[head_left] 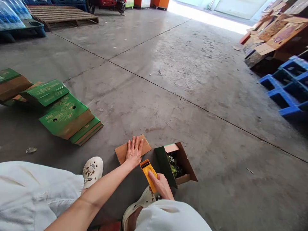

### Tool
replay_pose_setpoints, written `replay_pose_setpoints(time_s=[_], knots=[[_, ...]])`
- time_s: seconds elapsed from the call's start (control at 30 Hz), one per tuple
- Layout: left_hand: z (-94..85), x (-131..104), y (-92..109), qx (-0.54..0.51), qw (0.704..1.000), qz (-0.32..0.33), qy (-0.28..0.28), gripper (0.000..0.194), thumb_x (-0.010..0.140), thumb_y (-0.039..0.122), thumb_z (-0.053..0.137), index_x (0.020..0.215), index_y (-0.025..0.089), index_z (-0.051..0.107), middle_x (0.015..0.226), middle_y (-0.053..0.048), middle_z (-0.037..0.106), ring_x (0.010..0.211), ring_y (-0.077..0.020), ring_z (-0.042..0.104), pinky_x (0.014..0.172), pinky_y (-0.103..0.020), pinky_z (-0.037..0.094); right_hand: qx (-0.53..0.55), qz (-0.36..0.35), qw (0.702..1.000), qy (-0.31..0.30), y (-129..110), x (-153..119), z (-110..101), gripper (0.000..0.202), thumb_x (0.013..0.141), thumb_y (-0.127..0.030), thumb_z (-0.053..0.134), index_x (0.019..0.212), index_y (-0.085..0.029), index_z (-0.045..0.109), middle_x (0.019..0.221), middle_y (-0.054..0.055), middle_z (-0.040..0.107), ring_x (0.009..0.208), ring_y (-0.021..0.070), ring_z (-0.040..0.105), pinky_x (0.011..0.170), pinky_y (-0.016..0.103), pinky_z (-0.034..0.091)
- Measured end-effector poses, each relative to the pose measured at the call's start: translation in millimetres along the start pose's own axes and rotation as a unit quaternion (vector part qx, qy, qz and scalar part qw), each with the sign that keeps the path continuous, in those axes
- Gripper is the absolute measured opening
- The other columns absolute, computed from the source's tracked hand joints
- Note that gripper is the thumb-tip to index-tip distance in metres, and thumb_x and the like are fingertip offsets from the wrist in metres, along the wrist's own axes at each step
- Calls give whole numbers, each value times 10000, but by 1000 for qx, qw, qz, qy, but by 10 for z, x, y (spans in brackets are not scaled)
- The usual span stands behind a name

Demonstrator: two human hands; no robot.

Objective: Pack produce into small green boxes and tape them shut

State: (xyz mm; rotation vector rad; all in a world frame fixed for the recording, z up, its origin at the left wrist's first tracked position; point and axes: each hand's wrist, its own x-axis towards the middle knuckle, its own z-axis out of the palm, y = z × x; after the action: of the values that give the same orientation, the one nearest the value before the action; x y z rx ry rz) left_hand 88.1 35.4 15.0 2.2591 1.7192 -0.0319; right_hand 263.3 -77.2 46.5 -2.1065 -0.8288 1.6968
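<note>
My left hand point(134, 152) lies flat, fingers spread, on the brown top of a small cardboard box point(122, 151) on the floor. In my right hand point(162, 184) is a flat yellow hand tool point(148, 175) with a dark slot at its far end; its exact kind is unclear. My thumb presses on its upper face, and its tip is close to the box's near right corner. Just to the right, an open green and brown carton point(168, 165) holds something green, wrapped in shiny plastic point(175, 166).
Folded green cartons point(69, 112) lie at left. My pale clogs point(93, 170) flank the work. A wooden pallet point(60, 14) lies at the far left. Blue pallets point(288, 85) and piled used cardboard point(284, 32) stand at right. A thin stick point(250, 171) lies on the concrete.
</note>
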Motion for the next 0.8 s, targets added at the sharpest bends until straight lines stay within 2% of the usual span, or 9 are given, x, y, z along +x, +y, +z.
replay_pose_setpoints(time_s=[0.13, 0.27, 0.37, 0.47, 0.53, 0.6, 0.63, 0.7, 0.8], knots=[[155, -82, -18, -2, 996, 92, 10, 929, 944, 130, 551, 1726, 295, 76, 1793, -97, 33, 1649, -354, -13, 1325, -650, 15, 27, -6, 1000, 9, 69, -59, -53, 573, 819, -790, 627, 727, -232, 533, 531, 35, 648, 477, 197, 650, 443, 264, 484], [192, -212, -148, 11, 988, 156, -1, 893, 977, 126, 518, 1704, 434, 102, 1792, -42, 112, 1649, -340, 86, 1318, -664, 109, 48, -7, 999, 20, 72, -85, -68, 619, 768, -838, 641, 738, -225, 558, 537, 46, 656, 470, 196, 649, 458, 276, 491], [74, -234, -251, -6, 994, 113, -13, 934, 959, 371, 666, 1719, 357, 123, 1790, -108, 72, 1647, -385, 24, 1314, -648, 103, 72, -18, 996, 39, 85, -107, -77, 639, 730, -860, 668, 734, -230, 556, 539, 36, 645, 481, 207, 661, 456, 285, 499], [-197, -52, -404, -63, 997, -28, -20, 1092, 906, 713, 622, 1724, 169, 143, 1774, -204, 71, 1639, -437, 56, 1307, -609, 139, 86, -32, 995, 42, 86, -118, -67, 637, 729, -854, 686, 748, -229, 565, 552, 37, 653, 475, 202, 653, 446, 281, 486], [-418, 160, -543, -131, 985, -73, -85, 1019, 947, 761, 485, 1711, 149, 203, 1743, -217, 233, 1598, -435, 264, 1268, -577, 259, 85, -34, 995, 47, 62, -116, -46, 639, 733, -857, 681, 746, -230, 562, 559, 40, 658, 451, 191, 632, 434, 281, 472], [-608, 363, -690, -206, 956, -67, -199, 895, 971, 768, 401, 1652, 188, 386, 1626, -184, 491, 1486, -410, 480, 1183, -503, 401, 75, -35, 996, 37, 26, -113, -22, 637, 748, -858, 666, 745, -229, 560, 567, 42, 659, 448, 188, 627, 436, 283, 474], [-673, 436, -754, -226, 944, -51, -235, 835, 972, 765, 399, 1597, 218, 485, 1560, -148, 581, 1431, -384, 552, 1142, -451, 446, 68, -36, 997, 22, 11, -113, -15, 632, 760, -852, 659, 747, -228, 562, 571, 42, 658, 458, 191, 635, 442, 283, 480], [-724, 498, -845, -247, 930, -16, -270, 765, 968, 753, 425, 1525, 251, 577, 1532, -95, 618, 1409, -333, 583, 1121, -373, 461, 55, -36, 998, -12, 4, -122, -20, 614, 792, -837, 636, 755, -227, 565, 578, 39, 656, 493, 202, 658, 455, 282, 491], [-615, 393, -878, -266, 921, 49, -280, 765, 982, 723, 431, 1585, 257, 501, 1647, -64, 490, 1528, -286, 447, 1213, -362, 370, 0, -33, 999, -13, 87, -147, -82, 590, 813, -808, 630, 706, -232, 560, 580, 41, 648, 534, 215, 661, 475, 291, 486]])
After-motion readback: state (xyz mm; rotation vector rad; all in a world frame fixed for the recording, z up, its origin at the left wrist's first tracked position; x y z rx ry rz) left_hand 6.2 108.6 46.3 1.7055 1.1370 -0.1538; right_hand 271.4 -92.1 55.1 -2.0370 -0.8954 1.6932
